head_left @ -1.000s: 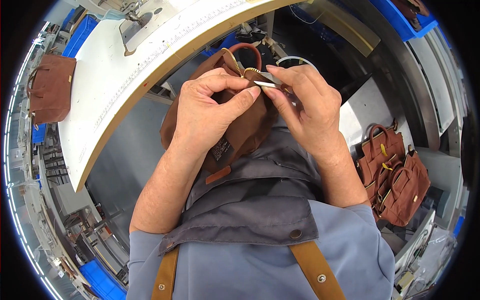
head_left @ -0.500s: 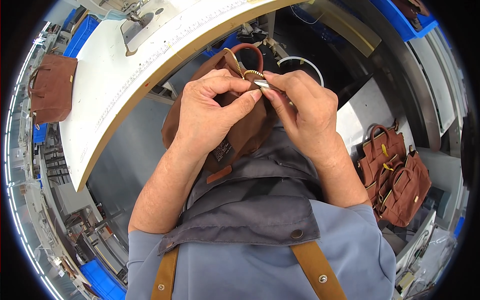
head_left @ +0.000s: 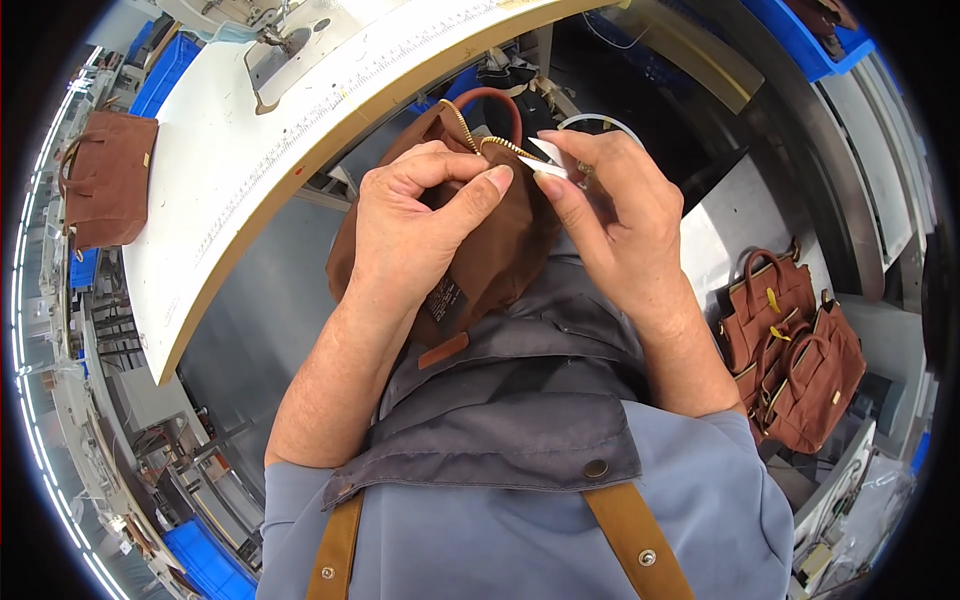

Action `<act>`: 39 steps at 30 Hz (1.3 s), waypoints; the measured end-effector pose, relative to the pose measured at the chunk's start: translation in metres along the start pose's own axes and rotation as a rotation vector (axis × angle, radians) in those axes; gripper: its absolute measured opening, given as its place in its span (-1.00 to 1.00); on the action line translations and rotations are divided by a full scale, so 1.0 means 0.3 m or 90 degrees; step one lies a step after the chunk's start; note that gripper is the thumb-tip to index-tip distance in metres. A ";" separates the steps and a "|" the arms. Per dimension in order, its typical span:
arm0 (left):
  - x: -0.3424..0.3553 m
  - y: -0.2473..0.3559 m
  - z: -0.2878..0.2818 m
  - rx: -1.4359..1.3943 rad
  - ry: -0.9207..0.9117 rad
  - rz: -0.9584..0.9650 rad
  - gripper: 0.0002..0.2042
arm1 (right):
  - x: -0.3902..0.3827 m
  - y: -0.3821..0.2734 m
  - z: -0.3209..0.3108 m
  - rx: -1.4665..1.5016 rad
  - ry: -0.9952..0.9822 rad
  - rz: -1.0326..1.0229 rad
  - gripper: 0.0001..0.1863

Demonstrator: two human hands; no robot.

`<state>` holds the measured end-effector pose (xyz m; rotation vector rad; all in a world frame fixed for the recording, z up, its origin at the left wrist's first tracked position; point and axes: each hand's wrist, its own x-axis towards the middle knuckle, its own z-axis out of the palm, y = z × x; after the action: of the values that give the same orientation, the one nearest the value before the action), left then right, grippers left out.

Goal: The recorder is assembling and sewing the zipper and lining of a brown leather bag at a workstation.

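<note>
A brown bag (head_left: 487,257) with a brass-toothed zipper (head_left: 500,143) and a red-brown handle rests on my lap. My left hand (head_left: 425,225) pinches the bag's edge by the zipper between thumb and index finger. My right hand (head_left: 625,235), just to the right, grips small metal snips (head_left: 543,166) between thumb and fingers, their pale blades apart beside the zipper tape. The far side of the bag is partly hidden by my hands.
A curved white tabletop (head_left: 190,280) with a sewing machine (head_left: 275,60) arcs ahead and left, bearing a brown handbag (head_left: 108,178). More brown handbags (head_left: 800,385) lie at my right on a metal surface (head_left: 740,220). Blue bins (head_left: 842,62) stand at the upper right and left.
The snips in my right hand were closed half a second ago and are now open, drawn slightly to the right. My left thumb has shifted slightly left, still pinching.
</note>
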<state>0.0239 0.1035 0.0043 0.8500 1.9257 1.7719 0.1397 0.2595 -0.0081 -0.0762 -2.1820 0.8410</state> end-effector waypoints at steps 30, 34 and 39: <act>-0.023 -0.010 0.015 0.020 0.050 0.048 -0.91 | -0.027 -0.011 0.039 0.101 -0.005 0.025 -0.67; -0.027 -0.005 0.007 0.078 0.029 0.069 -0.93 | -0.036 -0.005 0.049 0.098 0.017 0.008 -0.68; -0.028 -0.005 0.008 0.067 0.026 0.081 -0.92 | -0.029 -0.011 0.041 0.119 -0.001 0.027 -0.67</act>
<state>0.0314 0.0996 0.0016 0.9998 2.0475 1.7849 0.1380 0.2474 -0.0176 -0.0284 -2.0999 1.0642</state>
